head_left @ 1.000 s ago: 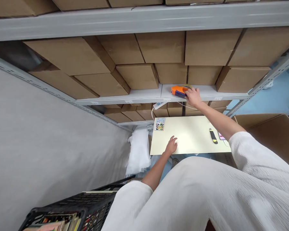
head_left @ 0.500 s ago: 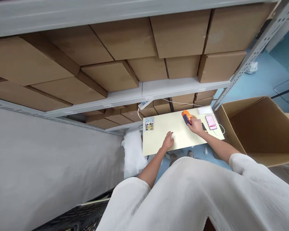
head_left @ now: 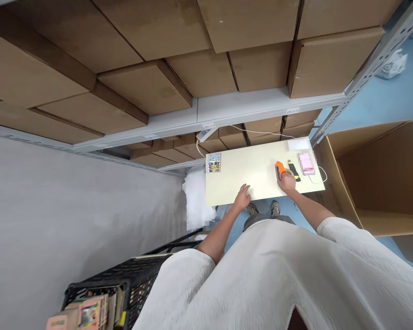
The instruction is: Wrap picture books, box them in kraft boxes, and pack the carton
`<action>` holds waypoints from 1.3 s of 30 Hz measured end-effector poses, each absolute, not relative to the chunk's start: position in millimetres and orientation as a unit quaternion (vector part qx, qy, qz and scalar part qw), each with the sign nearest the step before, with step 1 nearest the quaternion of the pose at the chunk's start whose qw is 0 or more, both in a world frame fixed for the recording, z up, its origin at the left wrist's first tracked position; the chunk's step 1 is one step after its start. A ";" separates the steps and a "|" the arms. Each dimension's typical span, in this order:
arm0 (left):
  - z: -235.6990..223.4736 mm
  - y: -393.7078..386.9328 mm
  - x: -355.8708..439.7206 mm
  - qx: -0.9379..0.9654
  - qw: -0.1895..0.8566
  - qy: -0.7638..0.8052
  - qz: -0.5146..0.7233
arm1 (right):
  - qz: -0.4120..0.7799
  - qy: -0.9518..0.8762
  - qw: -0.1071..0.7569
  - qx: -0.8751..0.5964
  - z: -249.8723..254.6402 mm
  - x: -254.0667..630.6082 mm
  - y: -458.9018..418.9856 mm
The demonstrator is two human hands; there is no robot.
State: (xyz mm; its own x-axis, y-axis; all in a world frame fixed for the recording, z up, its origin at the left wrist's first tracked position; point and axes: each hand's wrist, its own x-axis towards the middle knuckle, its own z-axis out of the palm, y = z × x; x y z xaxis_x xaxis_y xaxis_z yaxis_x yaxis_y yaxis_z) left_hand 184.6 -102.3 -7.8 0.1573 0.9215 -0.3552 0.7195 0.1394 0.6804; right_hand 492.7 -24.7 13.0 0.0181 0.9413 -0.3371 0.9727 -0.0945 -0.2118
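Observation:
My right hand [head_left: 287, 183] is closed round an orange and blue tape dispenser [head_left: 280, 169] at the right part of the cream table [head_left: 239, 172]. Part of a yellowish tape roll shows beside the fingers. Just right of it lies a black and yellow utility knife [head_left: 293, 170]. Over the table's near edge is my left hand [head_left: 242, 197], fingers apart and holding nothing. A small colourful picture book [head_left: 214, 162] rests at the table's far left corner, away from both hands.
A pink-screened phone [head_left: 306, 163] with a white cable and a white box [head_left: 299, 144] occupy the table's right end. Beside it stands a large open carton [head_left: 382, 178]. Shelves of cardboard boxes [head_left: 199, 73] rise in front. At lower left is a black crate [head_left: 134, 279] with books.
My right hand has drawn the tape dispenser toward the table's near edge and turned it, uncovering the utility knife. The left hand stays open. The view has shifted, bringing the crate's books into sight.

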 end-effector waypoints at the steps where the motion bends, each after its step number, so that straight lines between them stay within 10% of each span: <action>1: -7.0 -103.1 184.7 0.642 0.404 0.640 0.121 | -0.201 0.673 0.039 0.711 11.8 492.7 -22.8; 20: 10.4 -126.1 151.3 0.545 0.337 0.730 0.236 | -0.162 0.832 -0.083 0.523 53.5 408.0 30.8; 39: -7.7 -258.4 -52.5 0.353 0.311 0.825 0.313 | -0.190 0.929 0.046 0.315 71.7 109.5 -42.3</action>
State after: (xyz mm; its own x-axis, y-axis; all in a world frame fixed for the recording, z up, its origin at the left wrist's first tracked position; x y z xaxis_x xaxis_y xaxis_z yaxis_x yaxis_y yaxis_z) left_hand -52.5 -258.4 -7.7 -0.5578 0.7771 -0.2916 0.3881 0.5548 0.7359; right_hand 109.5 -42.3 71.7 -0.7979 0.5670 -0.2044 0.6017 0.7299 -0.3242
